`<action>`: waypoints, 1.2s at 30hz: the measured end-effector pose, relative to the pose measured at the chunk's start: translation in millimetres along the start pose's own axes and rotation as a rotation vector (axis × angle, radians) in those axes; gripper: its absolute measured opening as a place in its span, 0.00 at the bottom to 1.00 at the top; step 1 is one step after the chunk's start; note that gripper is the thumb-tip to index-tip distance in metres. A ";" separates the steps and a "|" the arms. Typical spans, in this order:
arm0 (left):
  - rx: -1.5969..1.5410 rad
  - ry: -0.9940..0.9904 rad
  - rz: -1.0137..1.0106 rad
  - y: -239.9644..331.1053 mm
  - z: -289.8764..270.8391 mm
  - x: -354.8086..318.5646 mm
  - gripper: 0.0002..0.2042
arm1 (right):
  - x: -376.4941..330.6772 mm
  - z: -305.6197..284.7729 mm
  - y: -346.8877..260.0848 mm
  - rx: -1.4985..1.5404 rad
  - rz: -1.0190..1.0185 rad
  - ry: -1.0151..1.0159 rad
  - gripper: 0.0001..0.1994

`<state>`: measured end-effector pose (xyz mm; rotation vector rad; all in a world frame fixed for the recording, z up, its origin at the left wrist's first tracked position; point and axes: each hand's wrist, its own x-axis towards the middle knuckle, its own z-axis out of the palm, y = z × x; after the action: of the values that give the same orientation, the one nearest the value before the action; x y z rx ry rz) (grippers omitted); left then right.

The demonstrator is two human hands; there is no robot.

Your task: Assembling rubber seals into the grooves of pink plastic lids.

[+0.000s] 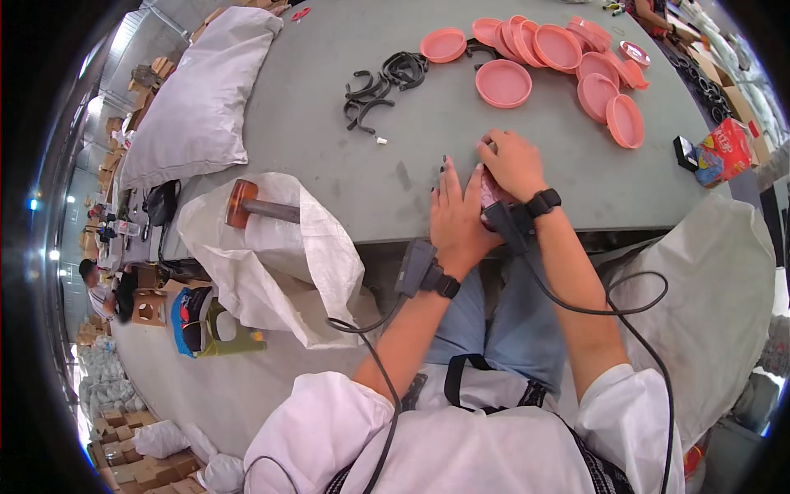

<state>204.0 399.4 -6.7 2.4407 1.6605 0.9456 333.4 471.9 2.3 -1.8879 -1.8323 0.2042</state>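
Both hands are together at the table's near edge, around a pink piece point(491, 193) that shows only in part between them. My left hand point(455, 210) lies with its fingers stretched out along the left side of the piece. My right hand point(512, 170) bends its fingers over the piece from the right and above. The piece's full shape is hidden under the hands. Farther back on the table lie several round shallow pink dishes point(504, 84), some leaning on each other. Left of them are several curved black plastic pieces point(369, 99) and a small white bit point(381, 141).
A stuffed white sack point(202, 99) lies on the table's left side. Nearer, an open white sack point(317, 272) carries a mallet-like tool with an orange head point(241, 203). A red carton point(724, 154) and small black box point(685, 153) stand at the right edge. Cables run from both wrists.
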 end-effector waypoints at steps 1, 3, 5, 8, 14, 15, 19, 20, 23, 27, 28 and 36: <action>-0.003 -0.051 -0.024 1.1 -1.2 0.0 0.47 | -0.4 -2.5 5.1 0.332 0.024 0.009 0.15; -0.024 -0.098 -0.047 3.4 -1.1 0.4 0.47 | -1.7 -8.7 16.1 0.646 0.049 0.021 0.15; -0.037 -0.113 -0.040 -0.6 -3.6 -1.1 0.47 | -13.0 -29.6 6.4 1.343 0.332 0.047 0.16; -0.054 -0.086 -0.036 -4.5 -4.0 -2.6 0.47 | -40.5 -51.3 8.8 2.197 0.046 -0.265 0.17; -0.044 -0.061 -0.009 -1.6 1.3 -2.5 0.47 | -70.0 -81.7 -2.0 1.954 -0.105 -0.122 0.18; -0.053 -0.060 -0.010 -1.5 0.9 -2.5 0.47 | -72.7 -84.2 -3.5 1.907 -0.141 -0.103 0.18; -0.060 -0.050 -0.011 -1.6 2.0 -3.2 0.46 | -82.2 -94.2 -9.1 1.689 -0.244 0.022 0.18; -0.068 -0.040 -0.016 -3.4 1.5 -3.8 0.45 | -84.3 -96.5 -14.2 1.607 -0.228 0.070 0.17; -0.069 -0.030 -0.012 -2.5 4.0 -4.0 0.45 | -91.4 -106.9 -23.8 1.483 -0.181 0.114 0.16; -0.067 -0.024 -0.018 -4.2 2.4 -4.6 0.45 | -96.2 -111.8 -35.6 1.422 -0.160 0.135 0.16; -0.073 -0.029 -0.020 -4.0 1.6 -4.3 0.45 | -97.8 -112.8 -37.8 1.419 -0.164 0.129 0.16; -0.093 -0.013 -0.013 -3.4 1.9 -5.9 0.46 | -105.9 -110.8 -41.1 1.407 -0.209 0.142 0.20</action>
<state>200.7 396.4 -12.2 2.3682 1.5883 0.9799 336.2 341.0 92.0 -0.6795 -1.1417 0.9438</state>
